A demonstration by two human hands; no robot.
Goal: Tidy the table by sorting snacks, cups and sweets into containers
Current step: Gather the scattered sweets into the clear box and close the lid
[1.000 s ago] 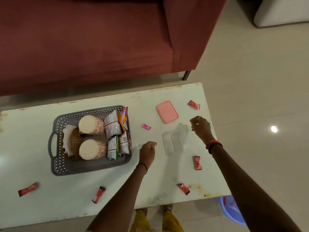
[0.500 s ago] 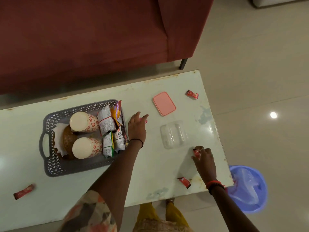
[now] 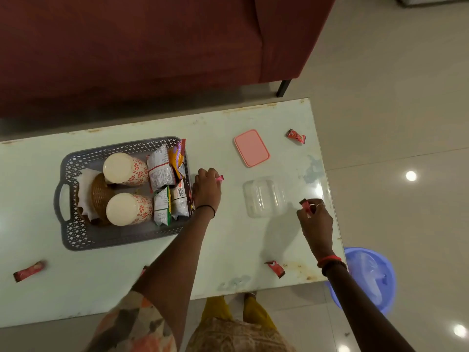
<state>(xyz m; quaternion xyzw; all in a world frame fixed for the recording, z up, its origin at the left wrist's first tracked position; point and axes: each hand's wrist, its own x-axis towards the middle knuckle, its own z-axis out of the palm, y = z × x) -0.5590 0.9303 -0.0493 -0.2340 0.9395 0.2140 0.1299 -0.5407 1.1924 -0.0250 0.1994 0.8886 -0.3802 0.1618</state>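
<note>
Two hands each pinch a sweet over a pale bench (image 3: 127, 288).
The left hand (image 3: 206, 190) grips a pink sweet (image 3: 220, 178) beside the basket (image 3: 76, 232); the right hand (image 3: 316, 219) grips a red sweet (image 3: 305, 205) near a clear box (image 3: 265, 198).

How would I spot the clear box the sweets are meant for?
Find the pale table before the red sofa. Right of the grey basket, just below the pink lid, sits the clear plastic box. It alone is see-through and open.
</note>
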